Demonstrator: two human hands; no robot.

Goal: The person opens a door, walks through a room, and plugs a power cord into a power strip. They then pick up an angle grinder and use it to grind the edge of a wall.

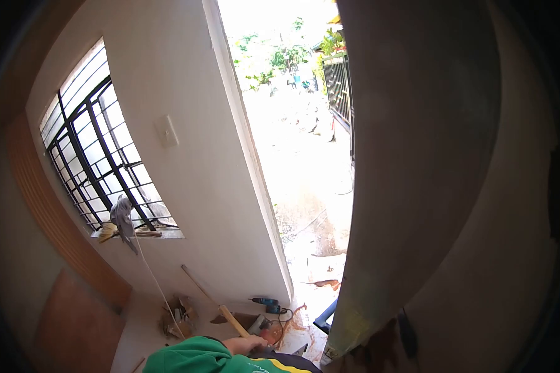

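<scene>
A hand (246,344) at the frame's bottom edge grips a wooden stick (208,295), fingers closed around its lower end; the stick slants up-left toward the wall. The other hand is unseen.

green sleeve (193,357), white wall (193,155), black window bars (87,149)

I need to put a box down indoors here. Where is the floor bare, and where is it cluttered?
Bare: the pale floor between the brown wooden panels and the scrap pile. Crowded: the wall's foot by the doorway, where the long wooden handle, blue power drill and cables lie near the green-sleeved hand. The grey window sill holds a rag.
</scene>
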